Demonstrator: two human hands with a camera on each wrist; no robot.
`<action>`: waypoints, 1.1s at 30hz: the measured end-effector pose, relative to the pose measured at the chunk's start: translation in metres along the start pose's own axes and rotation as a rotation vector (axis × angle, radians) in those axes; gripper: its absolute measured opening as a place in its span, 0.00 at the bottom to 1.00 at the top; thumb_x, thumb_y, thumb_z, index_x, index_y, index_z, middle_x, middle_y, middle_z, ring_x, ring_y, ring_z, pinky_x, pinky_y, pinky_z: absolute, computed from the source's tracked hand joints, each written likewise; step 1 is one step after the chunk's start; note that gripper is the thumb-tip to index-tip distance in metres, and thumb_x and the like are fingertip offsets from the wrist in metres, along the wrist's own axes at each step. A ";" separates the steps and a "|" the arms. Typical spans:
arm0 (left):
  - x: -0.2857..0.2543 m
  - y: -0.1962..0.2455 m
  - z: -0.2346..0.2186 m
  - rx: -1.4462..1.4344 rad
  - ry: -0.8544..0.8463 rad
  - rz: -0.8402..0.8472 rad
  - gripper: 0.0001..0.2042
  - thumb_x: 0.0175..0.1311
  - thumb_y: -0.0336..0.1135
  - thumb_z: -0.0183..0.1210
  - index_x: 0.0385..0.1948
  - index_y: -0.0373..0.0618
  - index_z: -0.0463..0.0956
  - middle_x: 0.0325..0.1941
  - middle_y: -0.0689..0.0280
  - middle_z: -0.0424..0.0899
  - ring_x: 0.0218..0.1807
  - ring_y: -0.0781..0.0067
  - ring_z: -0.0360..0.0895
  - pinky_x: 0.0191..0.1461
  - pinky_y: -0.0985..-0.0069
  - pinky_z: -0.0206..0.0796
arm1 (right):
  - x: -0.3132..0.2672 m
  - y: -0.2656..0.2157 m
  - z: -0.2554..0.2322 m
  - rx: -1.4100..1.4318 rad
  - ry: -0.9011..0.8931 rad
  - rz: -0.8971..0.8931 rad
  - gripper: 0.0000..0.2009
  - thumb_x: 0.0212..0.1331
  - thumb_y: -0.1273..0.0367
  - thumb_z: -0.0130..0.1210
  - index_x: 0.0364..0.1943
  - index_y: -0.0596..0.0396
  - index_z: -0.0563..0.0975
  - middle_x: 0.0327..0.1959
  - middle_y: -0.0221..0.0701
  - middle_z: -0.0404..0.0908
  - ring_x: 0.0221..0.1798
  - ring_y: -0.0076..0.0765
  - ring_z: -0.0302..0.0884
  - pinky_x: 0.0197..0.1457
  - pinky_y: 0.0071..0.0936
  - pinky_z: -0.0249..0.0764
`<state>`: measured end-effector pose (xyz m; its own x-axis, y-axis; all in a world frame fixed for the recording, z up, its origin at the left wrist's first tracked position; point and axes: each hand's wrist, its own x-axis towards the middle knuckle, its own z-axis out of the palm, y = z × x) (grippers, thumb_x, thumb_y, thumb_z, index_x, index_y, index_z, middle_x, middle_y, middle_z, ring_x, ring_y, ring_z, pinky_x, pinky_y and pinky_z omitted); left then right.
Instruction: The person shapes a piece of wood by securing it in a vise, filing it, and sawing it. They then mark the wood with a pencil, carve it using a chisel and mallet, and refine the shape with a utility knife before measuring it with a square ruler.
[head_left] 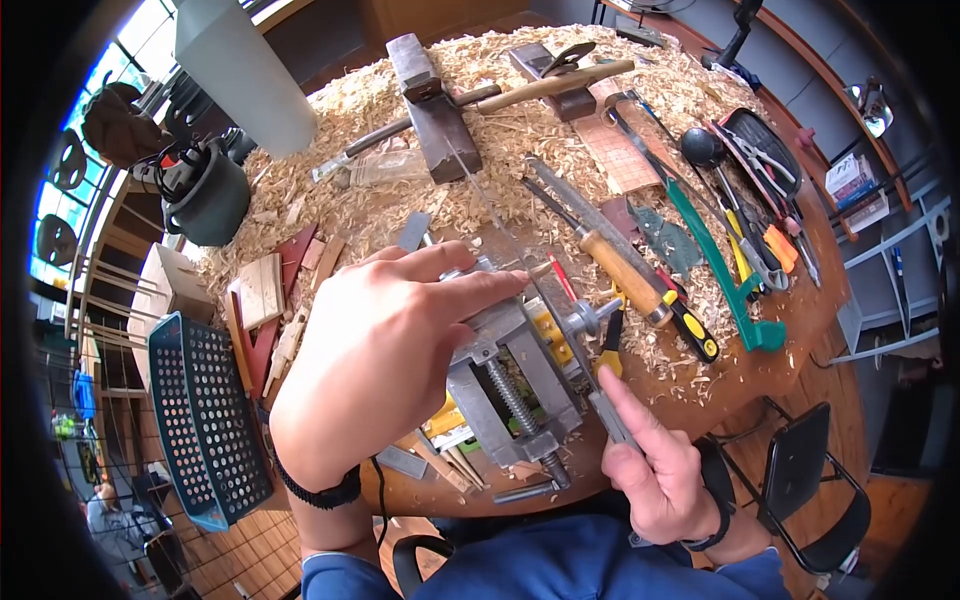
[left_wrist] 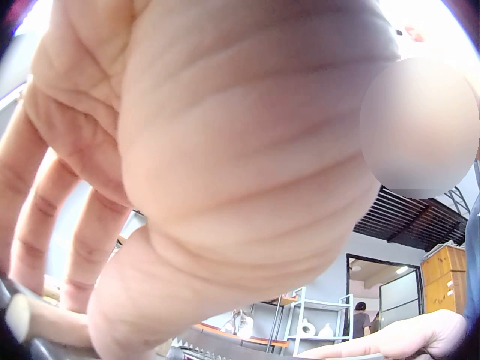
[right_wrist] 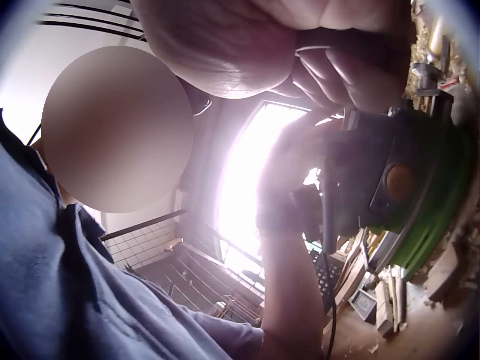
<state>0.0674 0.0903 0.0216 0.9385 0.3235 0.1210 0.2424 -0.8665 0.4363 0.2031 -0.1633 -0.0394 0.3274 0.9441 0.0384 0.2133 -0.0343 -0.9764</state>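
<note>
My left hand [head_left: 375, 330] lies over a grey metal vise [head_left: 515, 375], index finger stretched toward the right. In the left wrist view, its thumb and fingers [left_wrist: 90, 247] pinch a pale round wooden stick [left_wrist: 52, 324], whose end points left. My right hand [head_left: 655, 475] grips the grey handle [head_left: 612, 418] of a long thin blade, like a saw seen edge-on, its index finger laid along the handle. From there the blade [head_left: 495, 212] runs forward past the vise's right side, close by the left fingertip. A dark handle [right_wrist: 349, 43] shows in the right palm in the right wrist view.
Wood shavings [head_left: 350, 110] cover the far table. Two wooden planes [head_left: 440, 130] and a mallet-like handle [head_left: 590, 78] lie there. Right of the vise are a wood-handled chisel [head_left: 625, 275], a green-handled tool [head_left: 715, 260] and pliers. A perforated basket [head_left: 205, 420] stands left.
</note>
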 end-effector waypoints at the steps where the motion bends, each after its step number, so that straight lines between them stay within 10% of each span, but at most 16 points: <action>1: 0.000 0.000 0.000 0.000 0.000 0.000 0.26 0.52 0.19 0.67 0.57 0.50 0.87 0.52 0.50 0.88 0.51 0.41 0.87 0.54 0.55 0.81 | -0.001 0.000 -0.001 -0.010 -0.002 -0.007 0.28 0.77 0.74 0.49 0.77 0.74 0.61 0.73 0.59 0.74 0.70 0.50 0.82 0.68 0.32 0.76; 15: 0.001 0.002 0.002 -0.017 -0.009 -0.004 0.27 0.52 0.18 0.66 0.58 0.51 0.87 0.53 0.51 0.88 0.51 0.42 0.86 0.56 0.55 0.80 | 0.007 0.006 -0.001 0.014 0.008 -0.015 0.28 0.79 0.72 0.50 0.77 0.74 0.62 0.75 0.56 0.73 0.71 0.48 0.81 0.68 0.32 0.75; 19: 0.002 0.001 -0.001 -0.033 -0.059 -0.023 0.27 0.52 0.18 0.66 0.57 0.51 0.88 0.54 0.50 0.88 0.51 0.41 0.86 0.56 0.55 0.80 | 0.005 0.010 0.003 -0.020 0.043 -0.033 0.31 0.81 0.64 0.50 0.81 0.66 0.60 0.21 0.21 0.73 0.23 0.15 0.65 0.30 0.20 0.65; 23: 0.001 -0.002 0.003 -0.011 0.004 0.034 0.27 0.52 0.17 0.66 0.57 0.52 0.88 0.54 0.49 0.88 0.52 0.40 0.86 0.56 0.55 0.81 | 0.008 0.003 0.006 -0.024 0.023 -0.051 0.28 0.79 0.71 0.49 0.77 0.74 0.62 0.63 0.52 0.73 0.61 0.46 0.78 0.61 0.29 0.73; 29: 0.001 0.003 0.000 -0.026 -0.013 -0.012 0.27 0.54 0.18 0.66 0.58 0.53 0.88 0.56 0.48 0.88 0.55 0.40 0.86 0.59 0.56 0.81 | -0.001 0.007 0.001 -0.020 0.006 0.005 0.27 0.78 0.73 0.50 0.76 0.76 0.62 0.73 0.60 0.74 0.70 0.56 0.81 0.69 0.34 0.76; 30: 0.001 0.004 0.001 -0.013 -0.006 -0.014 0.27 0.54 0.18 0.66 0.58 0.54 0.88 0.57 0.48 0.88 0.55 0.40 0.86 0.59 0.56 0.81 | -0.003 0.012 0.002 -0.060 0.034 -0.050 0.29 0.77 0.72 0.49 0.77 0.73 0.62 0.49 0.44 0.75 0.48 0.37 0.76 0.51 0.28 0.73; 33: 0.002 0.002 0.001 -0.017 -0.020 -0.019 0.26 0.55 0.18 0.66 0.58 0.55 0.88 0.57 0.48 0.88 0.55 0.41 0.87 0.58 0.57 0.81 | -0.012 0.014 0.000 -0.084 0.054 -0.080 0.30 0.76 0.71 0.49 0.78 0.71 0.62 0.24 0.28 0.77 0.26 0.18 0.71 0.33 0.21 0.70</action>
<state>0.0702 0.0885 0.0221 0.9387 0.3315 0.0946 0.2558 -0.8538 0.4534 0.2019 -0.1753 -0.0533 0.3550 0.9260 0.1289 0.3161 0.0108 -0.9487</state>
